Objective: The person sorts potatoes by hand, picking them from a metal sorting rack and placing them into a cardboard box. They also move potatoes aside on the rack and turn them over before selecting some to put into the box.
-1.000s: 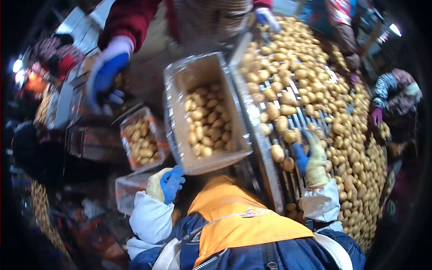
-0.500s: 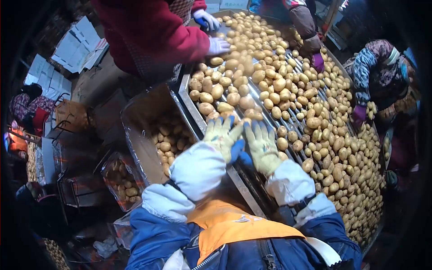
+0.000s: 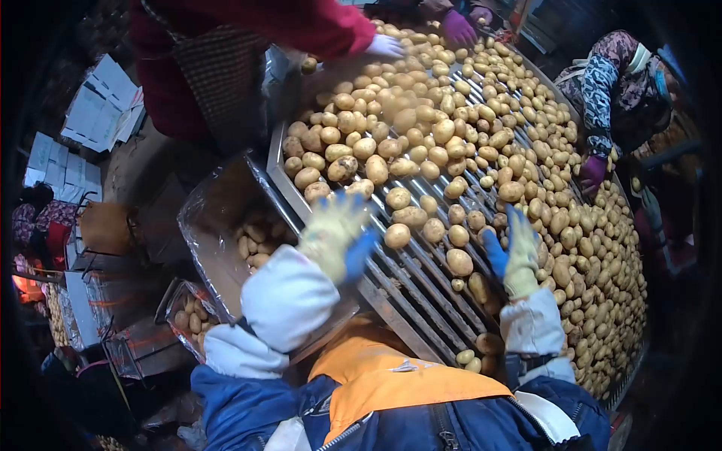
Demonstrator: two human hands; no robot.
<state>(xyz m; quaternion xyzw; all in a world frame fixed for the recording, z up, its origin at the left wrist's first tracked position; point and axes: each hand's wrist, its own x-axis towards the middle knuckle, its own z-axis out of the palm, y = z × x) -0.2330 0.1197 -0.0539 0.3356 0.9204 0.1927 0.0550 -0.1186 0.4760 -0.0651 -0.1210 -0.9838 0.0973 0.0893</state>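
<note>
Potatoes lie piled across a metal roller table. My left hand, in a pale yellow glove with blue fingertips, is over the table's left edge, fingers spread and somewhat blurred, holding nothing, just below the nearest potatoes. My right hand, in a matching glove, stands on its edge at the right of the bare rollers, against the potato pile. Its thumb is apart from the fingers, and no potato shows in its grasp. Several loose potatoes lie on the rollers between my hands.
A lined box holding potatoes stands left of the table, with a smaller box beyond. A person in red sleeves reaches in at the top. A purple-gloved hand works at the right edge, another at the top.
My hands have moved apart, left hand leftward and right hand to the right. More bare rollers show between them. The red-sleeved person's arm has moved up and across the potatoes.
</note>
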